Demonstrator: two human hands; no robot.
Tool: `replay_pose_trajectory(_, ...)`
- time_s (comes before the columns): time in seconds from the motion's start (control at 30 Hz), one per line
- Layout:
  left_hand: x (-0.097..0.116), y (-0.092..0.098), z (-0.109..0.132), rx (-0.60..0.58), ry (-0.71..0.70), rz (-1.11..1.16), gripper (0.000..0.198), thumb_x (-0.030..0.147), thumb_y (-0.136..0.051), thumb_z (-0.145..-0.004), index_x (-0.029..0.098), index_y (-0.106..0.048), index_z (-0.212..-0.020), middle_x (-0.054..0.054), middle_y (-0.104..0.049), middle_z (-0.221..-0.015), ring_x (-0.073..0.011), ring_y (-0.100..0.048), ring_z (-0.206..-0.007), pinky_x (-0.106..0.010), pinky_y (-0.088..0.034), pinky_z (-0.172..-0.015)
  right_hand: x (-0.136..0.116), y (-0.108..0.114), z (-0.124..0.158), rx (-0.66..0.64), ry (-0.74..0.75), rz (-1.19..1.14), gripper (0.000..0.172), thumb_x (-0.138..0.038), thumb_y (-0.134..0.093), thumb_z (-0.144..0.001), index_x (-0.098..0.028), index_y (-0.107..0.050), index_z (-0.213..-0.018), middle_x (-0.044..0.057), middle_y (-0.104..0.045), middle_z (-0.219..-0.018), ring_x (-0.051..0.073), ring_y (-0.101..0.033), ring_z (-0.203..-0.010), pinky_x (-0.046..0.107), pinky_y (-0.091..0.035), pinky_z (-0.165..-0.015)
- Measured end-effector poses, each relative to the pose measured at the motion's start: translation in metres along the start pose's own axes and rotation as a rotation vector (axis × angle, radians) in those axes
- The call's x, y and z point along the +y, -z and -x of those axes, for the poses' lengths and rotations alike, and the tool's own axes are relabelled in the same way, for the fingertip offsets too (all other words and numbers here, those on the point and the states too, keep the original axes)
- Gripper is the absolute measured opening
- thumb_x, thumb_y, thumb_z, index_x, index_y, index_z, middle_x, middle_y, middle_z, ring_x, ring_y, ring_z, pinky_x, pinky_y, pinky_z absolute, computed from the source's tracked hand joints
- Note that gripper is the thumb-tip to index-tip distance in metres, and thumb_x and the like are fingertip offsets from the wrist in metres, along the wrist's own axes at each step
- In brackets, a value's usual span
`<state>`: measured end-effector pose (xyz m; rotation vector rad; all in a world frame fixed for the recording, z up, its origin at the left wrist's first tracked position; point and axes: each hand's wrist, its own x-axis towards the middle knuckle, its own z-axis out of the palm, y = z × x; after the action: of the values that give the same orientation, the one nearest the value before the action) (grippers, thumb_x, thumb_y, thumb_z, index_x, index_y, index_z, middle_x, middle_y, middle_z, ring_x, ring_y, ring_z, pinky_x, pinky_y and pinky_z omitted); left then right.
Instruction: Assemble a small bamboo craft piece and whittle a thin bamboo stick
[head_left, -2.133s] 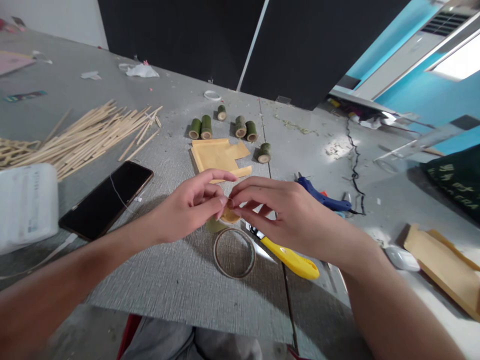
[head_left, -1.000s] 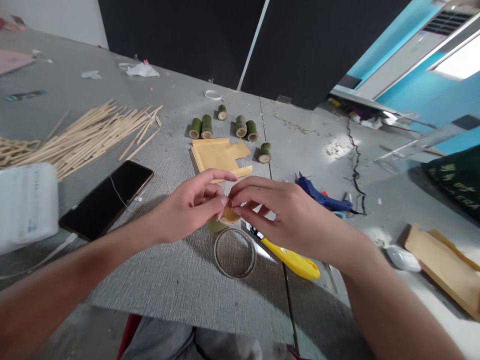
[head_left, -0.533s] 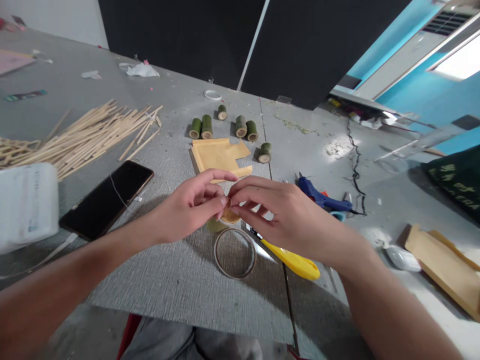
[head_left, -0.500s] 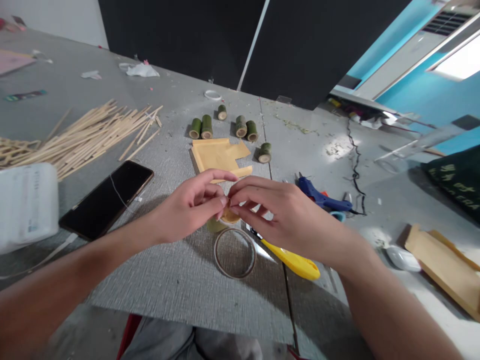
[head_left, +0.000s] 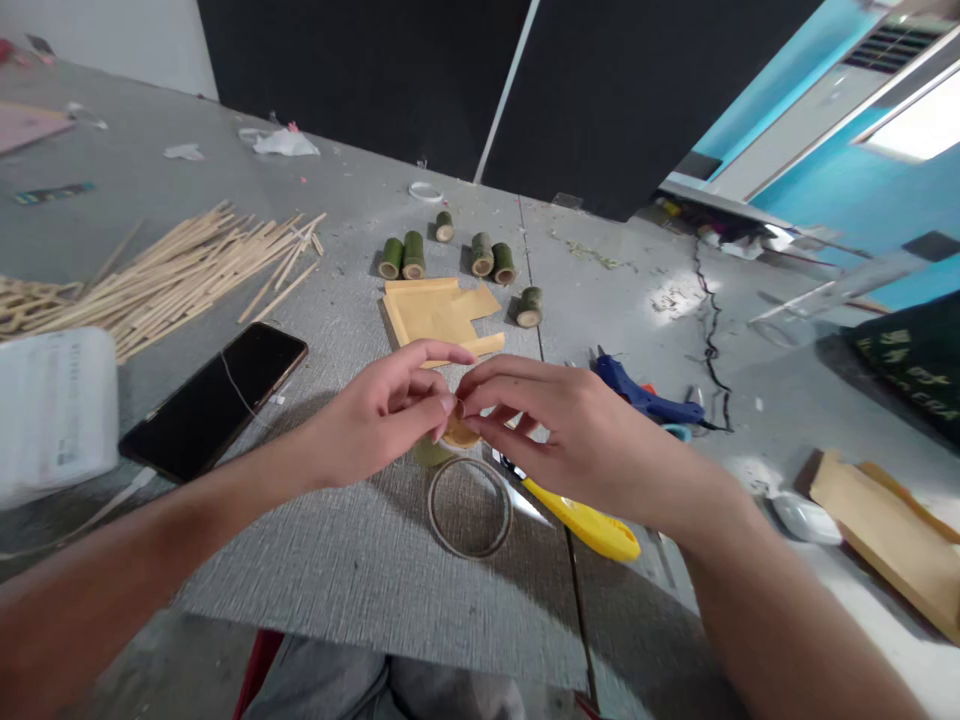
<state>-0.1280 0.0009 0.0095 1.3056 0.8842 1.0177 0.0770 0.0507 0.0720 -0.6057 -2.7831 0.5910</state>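
Observation:
My left hand (head_left: 397, 412) and my right hand (head_left: 536, 410) meet at the middle of the table. Thumb and fingers of both are closed in a pinch on a small thin brown piece (head_left: 460, 408), mostly hidden by the fingertips. Just below it stands a short green bamboo section (head_left: 430, 453) with a yellowish-brown top, partly covered by my hands. Nearer to me lies a roll of tape (head_left: 433, 510), shaped as a thin ring. Under my right hand is a yellow-handled utility knife (head_left: 589, 520). Cut brown cardboard (head_left: 427, 308) lies beyond my fingers.
Several bamboo sections (head_left: 413, 254) stand farther back. On the left are a pile of wooden sticks (head_left: 172, 275), a phone (head_left: 217, 400) with a cable and a white plastic pack (head_left: 56, 415). A blue glue gun (head_left: 649, 395) and a brown cardboard piece (head_left: 892, 535) lie to the right.
Both hands hold nearly the same pose over the bamboo section. My right fingertips have shifted very slightly, and a little more of the thin brown piece shows.

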Motion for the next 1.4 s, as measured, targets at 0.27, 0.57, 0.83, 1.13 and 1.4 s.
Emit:
replay_pose_trajectory(0.27,-0.0012,0.0001,-0.0004,-0.002,0.002,0.011,0.034,0.020,-0.053,-0.099,0.021,-0.054,-0.133,0.005,-0.052,-0.071,-0.0094,-0.044,-0.059,-0.022,-0.036,-0.052,0.0004,-0.0003,-0.0002,-0.014,0.000,-0.001,0.014,-0.014,-0.055,-0.099,-0.017,-0.069,-0.098,0.007,-0.071,-0.102,0.015,-0.068,-0.088,0.028,-0.053,-0.074)
replay_pose_trajectory(0.57,-0.0016,0.0004,0.0000,0.000,0.003,-0.005,0.035,0.021,-0.054,-0.099,0.022,-0.053,-0.134,0.005,-0.053,-0.072,-0.0098,-0.046,-0.060,-0.023,-0.036,-0.052,-0.0009,0.0006,-0.0003,0.005,0.006,0.002,0.014,-0.016,-0.055,-0.099,-0.018,-0.070,-0.100,0.005,-0.073,-0.102,0.016,-0.069,-0.088,0.027,-0.053,-0.074)
replay_pose_trajectory(0.83,0.0000,-0.0012,0.0000,0.012,-0.006,-0.011,0.034,0.019,-0.054,-0.098,0.020,-0.054,-0.132,0.005,-0.053,-0.070,-0.0096,-0.045,-0.059,-0.022,-0.037,-0.052,-0.0016,-0.0001,-0.0001,0.016,0.004,0.013,0.014,-0.013,-0.056,-0.098,-0.018,-0.069,-0.099,0.005,-0.073,-0.100,0.015,-0.069,-0.086,0.027,-0.053,-0.075)
replay_pose_trajectory(1.13,-0.0003,0.0002,0.0001,-0.001,0.002,-0.005,0.034,0.021,-0.054,-0.099,0.022,-0.054,-0.133,0.004,-0.053,-0.072,-0.0101,-0.046,-0.059,-0.023,-0.037,-0.052,-0.0003,-0.0018,-0.0009,0.009,-0.006,0.015,0.015,-0.012,-0.055,-0.098,-0.018,-0.069,-0.097,0.006,-0.072,-0.099,0.016,-0.069,-0.088,0.028,-0.054,-0.075)
replay_pose_trajectory(1.4,-0.0004,0.0001,-0.0001,0.002,0.000,-0.008,0.034,0.020,-0.054,-0.099,0.021,-0.054,-0.133,0.005,-0.053,-0.070,-0.0096,-0.045,-0.059,-0.023,-0.036,-0.052,-0.0036,0.0006,-0.0008,-0.001,-0.011,0.004,0.015,-0.015,-0.055,-0.099,-0.018,-0.070,-0.099,0.006,-0.073,-0.101,0.016,-0.069,-0.087,0.027,-0.054,-0.074)
